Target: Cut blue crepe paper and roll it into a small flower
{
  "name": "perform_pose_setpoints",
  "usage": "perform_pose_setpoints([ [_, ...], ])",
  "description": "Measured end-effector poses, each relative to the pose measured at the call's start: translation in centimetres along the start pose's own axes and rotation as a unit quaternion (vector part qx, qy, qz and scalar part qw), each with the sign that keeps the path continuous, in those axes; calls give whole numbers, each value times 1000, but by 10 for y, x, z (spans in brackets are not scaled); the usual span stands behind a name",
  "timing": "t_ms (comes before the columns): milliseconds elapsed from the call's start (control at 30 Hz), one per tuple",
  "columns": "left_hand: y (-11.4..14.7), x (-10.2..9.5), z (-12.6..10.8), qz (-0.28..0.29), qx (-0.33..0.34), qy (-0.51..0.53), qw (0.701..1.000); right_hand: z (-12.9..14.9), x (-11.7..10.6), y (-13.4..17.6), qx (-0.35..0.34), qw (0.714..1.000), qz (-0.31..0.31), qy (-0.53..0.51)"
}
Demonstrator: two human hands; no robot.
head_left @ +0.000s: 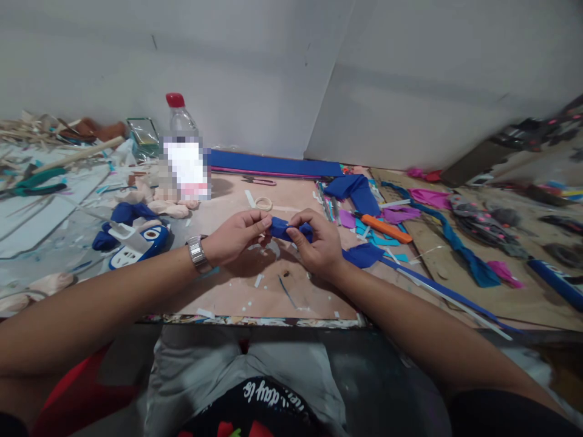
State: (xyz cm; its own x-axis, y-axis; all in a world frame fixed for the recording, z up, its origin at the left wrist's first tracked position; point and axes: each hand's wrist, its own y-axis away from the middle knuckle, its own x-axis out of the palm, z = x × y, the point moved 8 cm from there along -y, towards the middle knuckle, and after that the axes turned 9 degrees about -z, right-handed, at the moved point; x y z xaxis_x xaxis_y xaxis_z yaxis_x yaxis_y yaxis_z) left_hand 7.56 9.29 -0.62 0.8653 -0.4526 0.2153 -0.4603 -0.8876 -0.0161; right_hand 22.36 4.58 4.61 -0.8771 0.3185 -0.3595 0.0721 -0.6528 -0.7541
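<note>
Over the middle of the table, both my hands grip a small piece of blue fabric (279,229). My left hand (241,238), with a metal watch at the wrist, pinches its left end between thumb and fingers. Around its right part, the fingers of my right hand (316,243) are curled, the thumb pressing on top. Whether anything lies inside the fabric cannot be seen. Just behind my left fingertips lies a cream-coloured ring (263,204), perhaps a roll of tape. More blue fabric (364,255) rests beside my right wrist.
Thread snips (259,181) and a long blue strip (273,162) lie near the wall. A red-capped bottle (182,118) stands back left. An orange cutter (382,227) and fabric scraps lie right; a blue-and-white object (141,246) and green-handled pliers (39,180) lie left.
</note>
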Motion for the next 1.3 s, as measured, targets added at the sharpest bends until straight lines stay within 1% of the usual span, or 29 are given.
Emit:
perform_pose_setpoints([
  [100,0,-3,-4,-12,26,-26,999,1,-2,0,-4,1000,-9,7],
  [200,2,-5,-13,-24,80,-81,993,1,-2,-1,-9,1000,-15,13],
  [267,5,-4,-15,-25,103,-114,988,1,-2,-1,-12,1000,-15,17],
  [400,5,-5,-14,-30,107,-147,983,1,-1,0,-18,1000,-11,22],
  [500,4,-6,-14,-33,108,-148,983,1,0,0,-20,1000,-8,22],
  [600,3,-4,-14,-16,98,-129,987,-1,0,0,-14,1000,-4,18],
  [767,6,9,-10,80,67,-87,991,-4,0,1,7,1000,2,-3],
  [833,8,13,-9,103,59,-79,990,-6,0,1,20,1000,1,-21],
  [1100,11,17,-1,131,-3,4,991,-20,1,5,90,992,-15,-87],
  [1167,10,16,1,124,-15,19,992,-21,1,6,94,991,-17,-91],
  [1300,7,9,2,89,-20,21,996,-21,1,5,93,991,-20,-90],
])
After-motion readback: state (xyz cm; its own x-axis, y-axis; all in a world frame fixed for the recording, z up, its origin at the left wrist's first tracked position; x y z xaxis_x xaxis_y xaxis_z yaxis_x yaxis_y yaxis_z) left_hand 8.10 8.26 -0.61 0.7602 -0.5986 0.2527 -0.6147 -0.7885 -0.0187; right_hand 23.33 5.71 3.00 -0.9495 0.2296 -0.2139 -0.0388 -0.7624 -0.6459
